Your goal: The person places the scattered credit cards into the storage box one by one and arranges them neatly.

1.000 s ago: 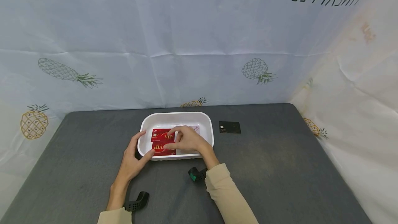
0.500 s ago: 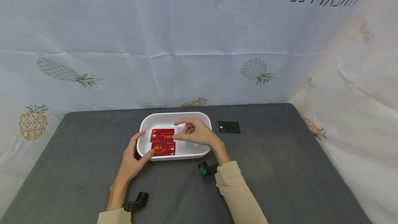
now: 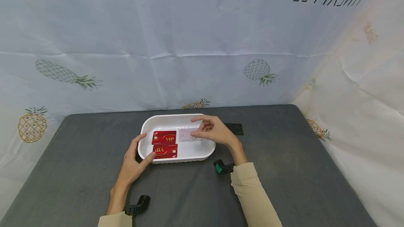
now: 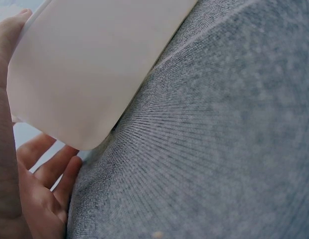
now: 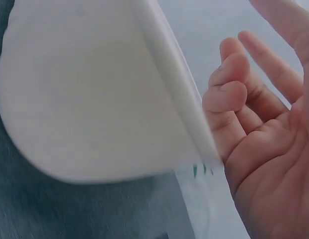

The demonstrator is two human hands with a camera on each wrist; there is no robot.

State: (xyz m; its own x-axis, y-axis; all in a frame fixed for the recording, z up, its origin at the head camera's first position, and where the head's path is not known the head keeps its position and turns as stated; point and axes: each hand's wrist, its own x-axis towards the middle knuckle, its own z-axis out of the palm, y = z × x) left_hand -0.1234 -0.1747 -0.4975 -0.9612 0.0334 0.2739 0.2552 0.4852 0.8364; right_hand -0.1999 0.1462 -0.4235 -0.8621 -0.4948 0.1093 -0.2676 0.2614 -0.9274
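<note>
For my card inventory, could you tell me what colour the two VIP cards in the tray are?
Red with gold lettering: the VIP cards in the white tray, clearest in the head view.

Black card (image 3: 236, 128): partly hidden behind right hand (image 3: 214, 131). Pale card (image 3: 188, 135): print too small to read. Tray (image 5: 94, 99): blurred, cut off in both wrist views.
</note>
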